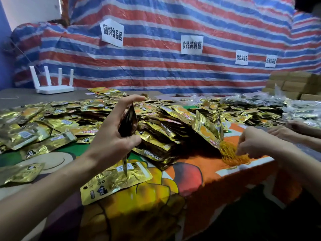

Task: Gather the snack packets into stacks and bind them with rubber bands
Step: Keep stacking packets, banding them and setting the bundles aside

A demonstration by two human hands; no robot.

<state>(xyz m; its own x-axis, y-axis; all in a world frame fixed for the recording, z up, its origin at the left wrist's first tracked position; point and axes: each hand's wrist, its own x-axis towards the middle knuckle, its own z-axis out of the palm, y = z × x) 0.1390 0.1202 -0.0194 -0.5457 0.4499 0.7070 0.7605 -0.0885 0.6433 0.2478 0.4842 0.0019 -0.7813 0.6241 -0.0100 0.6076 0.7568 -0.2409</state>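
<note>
From the head camera, the left hand point(112, 136) grips a thin stack of packets point(128, 119) held on edge above the table. The fingers are curled round its middle and one finger is stretched over the top end. The stack's long axis runs nearly straight up and down. Its top tips slightly away and its lower tip comes down onto a flat packet point(115, 178) that lies face up on the cartoon-printed tablecloth point(189, 173).

Behind it, a loose heap of gold packets point(156, 122) spreads across the table. The right hand point(253, 143) reaches down to the tangle of yellow rubber bands point(230, 154) near the table edge, fingers bent into it. I cannot tell whether it has pinched any.

Another person's hands point(284, 131) rest further right. A white router point(52, 86) stands at the back left, before a striped tarp point(156, 66).
</note>
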